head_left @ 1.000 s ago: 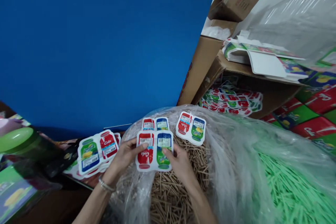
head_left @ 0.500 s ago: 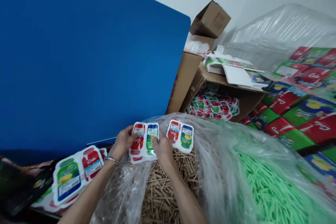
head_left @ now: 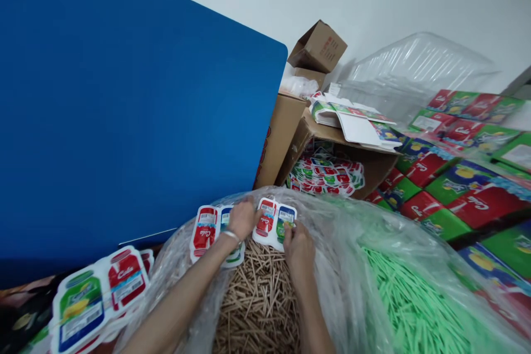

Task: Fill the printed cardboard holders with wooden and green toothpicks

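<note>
Both my hands reach to a bottle-shaped printed card (head_left: pixel 276 223) lying on the far rim of a clear plastic bag (head_left: pixel 344 265) filled with brown wooden sticks (head_left: pixel 257 310). My left hand (head_left: pixel 241 219) pinches the card's left edge. On its right edge my right hand (head_left: pixel 297 243) closes its fingers. A second card of the same kind (head_left: pixel 206 230) lies just left of my left wrist, partly under it. Another stack of such cards (head_left: pixel 89 298) rests at the lower left.
A tall blue panel (head_left: pixel 124 110) fills the left. Open cardboard boxes (head_left: pixel 286 133) stand behind the bag, one holding more cards (head_left: pixel 326 174). Green sticks (head_left: pixel 415 298) lie in a bag at the right, with printed cartons (head_left: pixel 456 193) and clear plastic trays (head_left: pixel 415 74) beyond.
My hands let go of the card they held, which now lies at the left, and moved right onto the neighbouring card. The view has tilted upward.
</note>
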The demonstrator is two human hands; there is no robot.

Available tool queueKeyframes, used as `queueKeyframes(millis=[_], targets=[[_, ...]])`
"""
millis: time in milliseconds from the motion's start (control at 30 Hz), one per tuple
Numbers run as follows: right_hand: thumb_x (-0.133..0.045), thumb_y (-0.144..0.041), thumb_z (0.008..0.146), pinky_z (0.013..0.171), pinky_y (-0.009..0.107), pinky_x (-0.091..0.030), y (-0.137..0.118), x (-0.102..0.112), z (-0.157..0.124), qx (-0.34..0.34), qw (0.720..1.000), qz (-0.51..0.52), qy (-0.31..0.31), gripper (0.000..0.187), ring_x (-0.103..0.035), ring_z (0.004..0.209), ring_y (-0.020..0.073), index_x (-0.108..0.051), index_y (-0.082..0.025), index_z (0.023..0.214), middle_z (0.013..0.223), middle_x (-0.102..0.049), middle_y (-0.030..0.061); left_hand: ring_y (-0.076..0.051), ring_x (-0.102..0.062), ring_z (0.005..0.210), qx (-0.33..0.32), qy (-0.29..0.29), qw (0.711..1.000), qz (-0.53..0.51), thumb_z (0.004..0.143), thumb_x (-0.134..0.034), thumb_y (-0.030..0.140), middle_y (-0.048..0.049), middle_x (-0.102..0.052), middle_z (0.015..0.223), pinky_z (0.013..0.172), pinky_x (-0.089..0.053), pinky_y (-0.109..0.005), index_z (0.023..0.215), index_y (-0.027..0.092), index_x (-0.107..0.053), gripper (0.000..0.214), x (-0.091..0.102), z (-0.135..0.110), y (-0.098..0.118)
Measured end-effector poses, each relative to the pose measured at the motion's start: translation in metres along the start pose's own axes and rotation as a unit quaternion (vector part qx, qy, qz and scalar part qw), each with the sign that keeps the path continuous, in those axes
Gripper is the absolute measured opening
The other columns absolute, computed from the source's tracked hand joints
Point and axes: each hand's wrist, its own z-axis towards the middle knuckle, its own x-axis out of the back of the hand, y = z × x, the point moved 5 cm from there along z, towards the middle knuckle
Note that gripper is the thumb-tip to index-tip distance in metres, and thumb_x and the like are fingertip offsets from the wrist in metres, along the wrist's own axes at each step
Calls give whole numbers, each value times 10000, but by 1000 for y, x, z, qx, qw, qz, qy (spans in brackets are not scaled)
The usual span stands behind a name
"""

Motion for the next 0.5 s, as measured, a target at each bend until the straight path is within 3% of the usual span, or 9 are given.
queueKeyframes(millis=[100, 233, 500], targets=[[-302, -309, 890, 619, 314, -432, 5, 2, -2, -8, 1000, 14, -2, 407, -629, 691, 245, -635, -79, 938, 785, -691, 167, -201, -629, 877, 34, -54, 998, 15, 872, -539, 346, -75, -637, 1032, 773, -503, -407, 1061, 133, -582, 288, -21, 26, 11], [-328, -275, 870, 642, 299, -437, 10, 5, -4, -13, 999, 34, -27, 381, -643, 725, 239, -644, -77, 944, 822, -702, 162, -201, -616, 913, 54, -89, 994, 23, 871, -553, 295, -69, -616, 1079, 776, -507, -393, 1066, 158, -582, 241, -31, 40, 8], [-393, -210, 842, 676, 301, -427, 12, 3, -2, -46, 996, 43, -69, 322, -645, 772, 249, -654, -63, 961, 877, -701, 182, -218, -602, 957, 65, -91, 993, 27, 870, -549, 314, -75, -604, 1109, 805, -493, -417, 1091, 155, -570, 272, -39, 47, -1]])
